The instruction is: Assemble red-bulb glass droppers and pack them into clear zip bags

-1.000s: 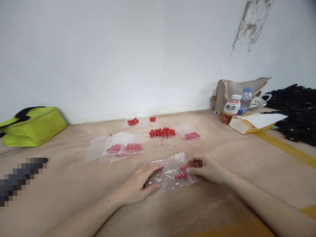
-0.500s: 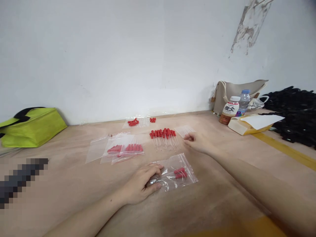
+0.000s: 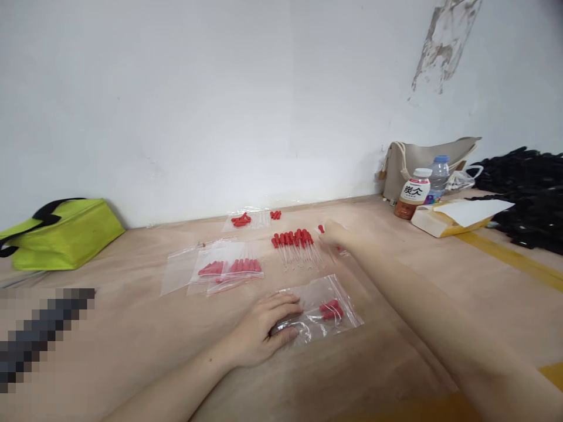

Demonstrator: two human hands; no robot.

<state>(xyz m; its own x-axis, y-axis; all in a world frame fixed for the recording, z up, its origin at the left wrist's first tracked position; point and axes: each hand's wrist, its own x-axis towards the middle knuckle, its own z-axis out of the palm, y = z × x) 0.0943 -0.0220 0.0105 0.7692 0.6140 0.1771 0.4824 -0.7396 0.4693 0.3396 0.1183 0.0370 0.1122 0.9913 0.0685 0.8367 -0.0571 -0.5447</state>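
A clear zip bag holding red-bulbed droppers lies before me. My left hand rests on its left end, fingers stretched over the plastic and thumb apart. Beyond it, a bunch of droppers lies side by side, red bulbs toward the wall and clear stems toward me. Just right of this bunch is my right hand, its fingers closed and a little blurred. A dropper's red bulb shows at its fingertips. The wrist partly covers another small red piece and a clear bag.
Filled zip bags overlap at centre left. Loose red bulbs and thin clear stems lie near the wall. A lime-green bag sits far left. On the right stand bottles, a beige bag, an open box and a black pile.
My right hand has moved a little away from me toward the wall, and a red bulb now shows at its fingertips. My left hand stays on the bag. The view has shifted slightly.
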